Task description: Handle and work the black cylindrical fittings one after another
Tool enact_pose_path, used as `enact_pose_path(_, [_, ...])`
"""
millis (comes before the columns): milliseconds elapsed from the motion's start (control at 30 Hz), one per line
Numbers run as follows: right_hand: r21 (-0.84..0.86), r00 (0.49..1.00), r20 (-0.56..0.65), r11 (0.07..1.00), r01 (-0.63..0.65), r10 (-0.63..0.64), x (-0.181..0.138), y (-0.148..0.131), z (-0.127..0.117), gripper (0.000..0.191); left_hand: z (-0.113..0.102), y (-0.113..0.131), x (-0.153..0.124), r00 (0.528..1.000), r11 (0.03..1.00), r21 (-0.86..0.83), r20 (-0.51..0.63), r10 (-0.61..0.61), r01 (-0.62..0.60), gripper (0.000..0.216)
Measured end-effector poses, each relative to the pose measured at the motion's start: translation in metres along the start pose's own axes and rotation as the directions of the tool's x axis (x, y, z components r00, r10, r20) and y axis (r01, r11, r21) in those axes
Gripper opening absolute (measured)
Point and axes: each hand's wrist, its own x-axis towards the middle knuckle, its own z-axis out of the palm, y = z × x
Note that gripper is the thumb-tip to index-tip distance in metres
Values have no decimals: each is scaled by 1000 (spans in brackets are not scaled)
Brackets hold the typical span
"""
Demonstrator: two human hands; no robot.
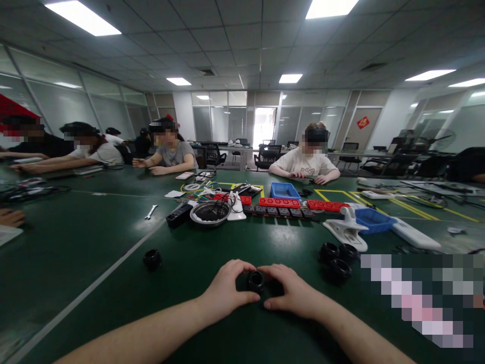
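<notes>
A small, thick black ring-shaped part [255, 281] stands on the green table straight in front of me, its round opening facing up towards me. My left hand [227, 289] curls around its left side, index finger at the far rim and thumb at the near side. From the right, my right hand [293, 292] arches beside it; the index fingertip reaches the upper right rim, while the thumb stays apart from it below. A similar black ring [152, 259] lies off to the left. Several more black rings [340, 269] are grouped to the right.
Ahead lie a round metal dish [210, 213], a black box [179, 216], red and black socket strips [280, 203], a white clamp base [346, 230] and blue trays [285, 191]. A wrench [151, 212] rests at left. Other people sit around the table.
</notes>
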Motion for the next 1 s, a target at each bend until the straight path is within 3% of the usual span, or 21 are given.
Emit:
enact_pose_path(233, [36, 994, 88, 997, 68, -71, 6, 2, -6, 31, -6, -2, 7, 977, 997, -71, 205, 52, -38, 45])
enact_pose_path(367, [-12, 998, 58, 1000, 8, -7, 7, 3, -1, 36, -5, -2, 5, 968, 994, -105, 244, 63, -38, 45])
enact_pose_path(500, [-170, 990, -75, 976, -134, 123, 7, -7, 16, 40, 4, -1, 3, 991, 997, -74, 137, -10, 20, 44])
enact_pose_path(600, [-283, 966, -220, 939, -196, 135, 5, -17, 26, 35, 11, 0, 1, 997, 997, -39, 20, -73, 73, 39])
enact_pose_path(667, [-276, 961, -247, 942, -193, 124, 4, -20, 27, 37, 13, 0, 1, 997, 997, -34, 6, -73, 73, 38])
enact_pose_path(800, [-62, 998, -65, 998, -29, 25, 1, -13, 15, 56, 7, -1, -1, 996, 999, -44, 84, -17, 21, 39])
enact_pose_path(900, [87, 996, 63, 995, 50, -56, 0, -4, 3, 44, 2, -2, -2, 990, 999, -53, 141, 18, -11, 41])
enact_pose_path(1000, [137, 996, 77, 990, 33, -44, 1, 0, 1, 34, 2, -2, -3, 987, 999, -48, 157, 27, -19, 41])
